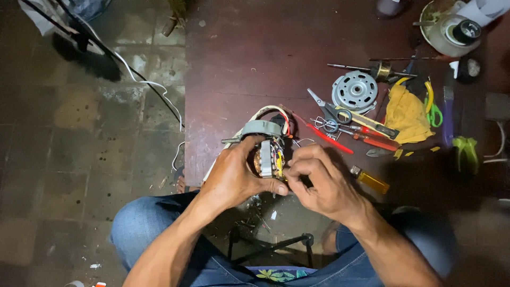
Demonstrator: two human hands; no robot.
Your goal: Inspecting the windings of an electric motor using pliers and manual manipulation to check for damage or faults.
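Motor stator of copper windings and steel laminations, capped by a grey metal housing [267, 151], sits at the middle of the view, held up over the near edge of the dark red-brown wooden table [249, 58]. The left hand [234, 178] wraps around it from nine o'clock, fingers curled tight and the thumb pressed under its lower side, a full clenched grasp. The right hand [321, 183] meets it from three o'clock; its fingers [300, 162] are bunched and nearly closed, the tips pinched against the winding side of the stator, though what lies between them cannot be told. White and red wires [265, 112] loop out from the housing toward twelve o'clock.

On the table at two o'clock from the hands lie a round silver motor end cover [355, 91], a pair of grey scissors [325, 108], red-handled screwdrivers [372, 139] and a crumpled yellow cloth [406, 114]. A small amber-yellow lighter [370, 180] lies at three o'clock, just beside the right hand. Green-handled scissors [434, 109] rest beyond the cloth. A white cable [143, 79] trails across the stained stone floor tiles [69, 159] at ten o'clock. Blue denim knees [138, 223] fill the view at six o'clock.
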